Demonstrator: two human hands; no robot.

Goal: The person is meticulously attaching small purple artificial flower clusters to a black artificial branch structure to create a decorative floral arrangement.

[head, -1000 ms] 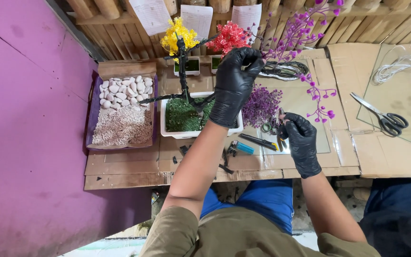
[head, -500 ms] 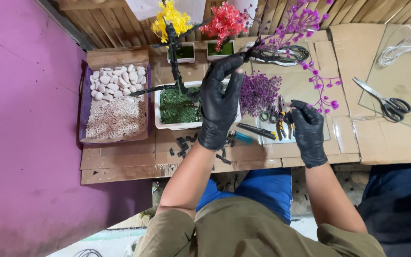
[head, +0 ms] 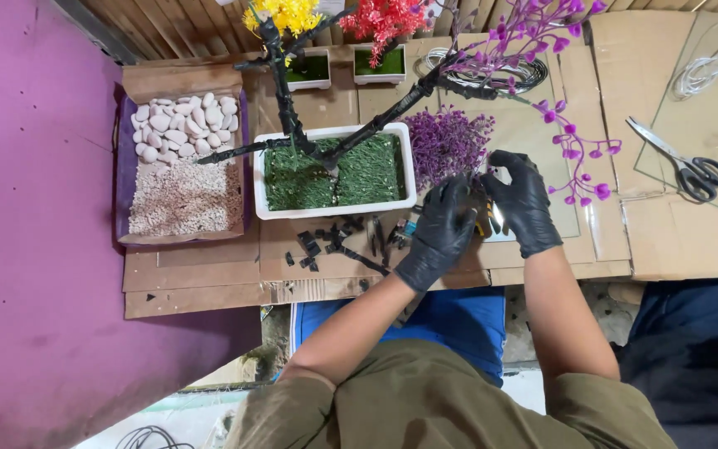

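Item in hand: a small tool with a yellow grip [head: 485, 223], centre of the frame, just right of the white planter, mostly hidden between the two gloved hands; its kind cannot be told.

Left hand [head: 440, 233], black glove: fingers curled toward the tool, touching or nearly touching it; whether they grip it cannot be told.

Right hand [head: 523, 199], black glove: fingers bent close around the tool's right side, thumb toward the left hand; the grip itself is hidden.

Purple flower cluster [head: 449, 145]: just above both hands, lying on the cardboard.

White planter [head: 336, 170]: rectangular, lined with green turf, left of the hands; a black artificial trunk [head: 282, 91] rises from it, with branches spreading toward the upper frame.

Purple blossom branch [head: 533, 29]: upper right of centre, a sprig trailing down just right of the right hand.

Black scraps [head: 334, 243]: scattered below the planter, left of the left hand.

Box of white pebbles and gravel [head: 180, 162]: left of the planter.

Scissors [head: 681, 162]: right edge, well apart from the hands.

Cardboard work surface [head: 209, 270]: beneath all.
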